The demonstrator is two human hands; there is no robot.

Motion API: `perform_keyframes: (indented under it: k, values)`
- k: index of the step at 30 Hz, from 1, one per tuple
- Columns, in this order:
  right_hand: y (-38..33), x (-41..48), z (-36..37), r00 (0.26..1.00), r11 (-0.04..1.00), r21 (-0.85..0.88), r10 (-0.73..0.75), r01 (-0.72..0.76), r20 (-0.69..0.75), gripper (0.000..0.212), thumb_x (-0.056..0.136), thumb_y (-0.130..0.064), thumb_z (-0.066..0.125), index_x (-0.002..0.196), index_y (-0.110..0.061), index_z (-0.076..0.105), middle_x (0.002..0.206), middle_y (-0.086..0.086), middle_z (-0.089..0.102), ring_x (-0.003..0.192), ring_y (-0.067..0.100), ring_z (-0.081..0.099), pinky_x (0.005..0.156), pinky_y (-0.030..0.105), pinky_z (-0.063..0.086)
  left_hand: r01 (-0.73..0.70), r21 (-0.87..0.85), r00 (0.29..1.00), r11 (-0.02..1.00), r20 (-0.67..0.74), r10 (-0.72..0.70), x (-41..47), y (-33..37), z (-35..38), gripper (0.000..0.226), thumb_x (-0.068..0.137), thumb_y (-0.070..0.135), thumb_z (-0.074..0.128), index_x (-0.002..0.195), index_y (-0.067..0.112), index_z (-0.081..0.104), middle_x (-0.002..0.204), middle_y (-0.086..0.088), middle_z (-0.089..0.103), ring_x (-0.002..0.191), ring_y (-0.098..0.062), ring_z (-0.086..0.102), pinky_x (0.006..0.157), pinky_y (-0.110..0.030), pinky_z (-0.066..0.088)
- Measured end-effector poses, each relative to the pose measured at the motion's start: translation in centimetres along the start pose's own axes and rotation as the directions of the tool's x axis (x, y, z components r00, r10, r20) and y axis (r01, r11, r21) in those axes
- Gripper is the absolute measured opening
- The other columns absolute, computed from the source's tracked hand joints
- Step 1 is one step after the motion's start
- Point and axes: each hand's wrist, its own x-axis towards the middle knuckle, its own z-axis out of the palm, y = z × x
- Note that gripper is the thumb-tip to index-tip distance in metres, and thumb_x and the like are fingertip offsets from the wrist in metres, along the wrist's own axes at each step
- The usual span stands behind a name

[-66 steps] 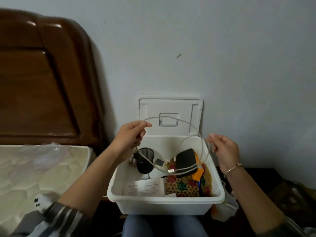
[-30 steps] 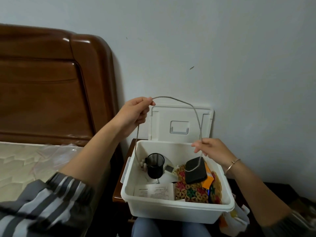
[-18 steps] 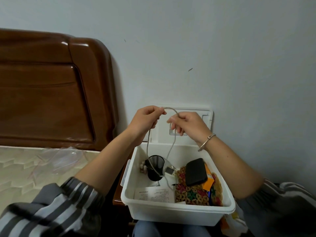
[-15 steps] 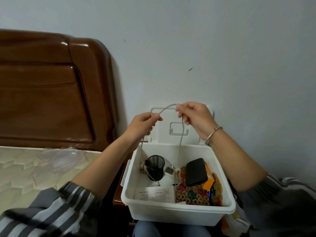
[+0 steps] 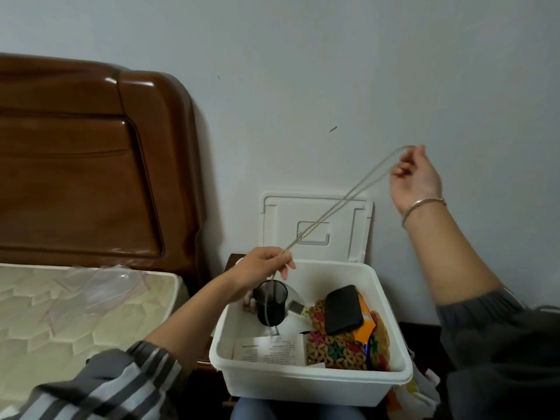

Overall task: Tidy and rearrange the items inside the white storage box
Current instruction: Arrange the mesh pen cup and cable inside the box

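Your left hand (image 5: 263,269) pinches the doubled cable (image 5: 335,212) just above the white storage box (image 5: 303,386) while your right hand (image 5: 416,183), raised well away, hooks its fold, so hold both strands taut and even before folding them in half.

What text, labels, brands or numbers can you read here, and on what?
Nothing here is sharp enough to quote.
White printed paper at the front left of the white storage box: lines of small black print, too blurred to read.
Orange packet, black case, box lid: no text shows.
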Motion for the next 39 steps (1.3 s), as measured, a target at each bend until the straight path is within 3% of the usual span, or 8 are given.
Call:
perform_keyframes:
  k: [6, 10, 12, 15, 19, 24, 34, 39]
  values:
    - [-0.8, 2.4, -9.4, 0.936, 0.811, -0.584, -0.175, -0.039, -0.306, 0.030, 0.091, -0.003, 0.048, 0.061, -0.009, 0.047, 0.031, -0.006, 0.047, 0.027, 0.003, 0.035, 0.038, 0.020, 0.025, -0.022, 0.072, 0.996, 0.997, -0.089, 0.029, -0.7, 0.4, -3.8, 0.033, 0.100, 0.032, 0.051, 0.080, 0.015, 0.071, 0.053, 0.009, 0.045, 0.049, -0.006, 0.034, 0.049, -0.014, 0.029]
    - [0.8, 0.9, -11.8, 0.972, 0.024, -0.987, -0.175, -0.157, -0.159, 0.026, 0.089, -0.020, 0.058, 0.108, -0.002, 0.060, 0.118, 0.022, 0.061, 0.104, 0.029, 0.059, 0.083, 0.032, 0.047, -0.136, 0.185, 0.971, 0.973, -0.172, 0.168, -0.7, 3.9, -4.4, 0.032, 0.098, 0.031, 0.052, 0.074, 0.019, 0.069, 0.057, 0.006, 0.039, 0.050, -0.004, 0.034, 0.050, -0.015, 0.031]
    - [1.9, -1.0, -10.3, 0.979, -0.128, -0.986, -0.161, 0.103, 0.123, 0.047, 0.089, -0.023, 0.061, 0.132, -0.009, 0.048, 0.141, 0.015, 0.044, 0.129, 0.033, 0.040, 0.105, 0.038, 0.033, -0.187, 0.360, 0.962, 0.914, -0.119, 0.244, -0.4, 6.0, -4.0, 0.031, 0.098, 0.034, 0.053, 0.073, 0.023, 0.068, 0.059, 0.008, 0.046, 0.055, -0.005, 0.040, 0.056, -0.019, 0.036]
    - [3.7, -4.9, -5.9, 0.850, 0.124, -0.868, 0.177, 0.480, 0.496, 0.029, 0.094, -0.030, 0.056, 0.123, -0.029, 0.058, 0.127, -0.014, 0.056, 0.124, 0.003, 0.047, 0.102, 0.021, 0.035, -0.244, 0.566, 0.950, 0.788, -0.023, 0.311, 0.1, 8.5, -3.0, 0.028, 0.098, 0.035, 0.052, 0.075, 0.025, 0.066, 0.056, 0.021, 0.054, 0.055, 0.002, 0.047, 0.057, -0.012, 0.035]
    - [4.9, -8.1, -3.0, 0.641, 0.350, -0.835, 0.535, 0.424, 0.550, 0.023, 0.096, -0.038, 0.047, 0.102, -0.034, 0.069, 0.107, -0.013, 0.070, 0.107, -0.003, 0.060, 0.087, 0.005, 0.042, -0.312, 0.499, 0.927, 0.809, -0.029, 0.375, 0.4, 10.0, -2.3, 0.028, 0.098, 0.029, 0.054, 0.079, 0.018, 0.071, 0.054, 0.012, 0.049, 0.052, 0.001, 0.044, 0.056, -0.012, 0.033]
    - [5.2, -7.9, -3.6, 0.666, 0.476, -0.850, 0.563, 0.224, 0.491, 0.023, 0.094, -0.025, 0.056, 0.077, -0.026, 0.072, 0.074, -0.001, 0.065, 0.077, 0.009, 0.061, 0.084, 0.024, 0.047, -0.238, 0.252, 0.966, 0.938, -0.035, 0.255, -0.4, 9.0, -3.3, 0.031, 0.097, 0.033, 0.055, 0.075, 0.017, 0.070, 0.047, 0.013, 0.035, 0.043, -0.003, 0.030, 0.043, -0.012, 0.028]
    - [4.6, -5.9, -4.8, 0.663, 0.273, -0.948, 0.681, 0.164, 0.311, 0.027, 0.085, -0.027, 0.067, 0.089, -0.001, 0.069, 0.065, -0.002, 0.063, 0.066, 0.009, 0.055, 0.071, 0.022, 0.046, -0.086, 0.080, 0.993, 0.993, 0.090, 0.079, -1.1, 6.0, -3.5, 0.034, 0.098, 0.033, 0.053, 0.088, 0.008, 0.074, 0.049, 0.005, 0.035, 0.046, -0.011, 0.028, 0.047, -0.021, 0.027]
    - [3.0, -3.3, -6.2, 0.728, 0.113, -0.961, 0.632, 0.252, 0.265, 0.030, 0.085, -0.039, 0.065, 0.064, -0.018, 0.065, 0.059, -0.006, 0.062, 0.055, 0.003, 0.049, 0.063, 0.017, 0.043, -0.032, 0.096, 0.999, 0.995, 0.013, 0.031, -1.1, 3.7, -5.2, 0.037, 0.099, 0.033, 0.052, 0.088, 0.005, 0.074, 0.049, 0.003, 0.033, 0.045, -0.010, 0.028, 0.045, -0.017, 0.028]
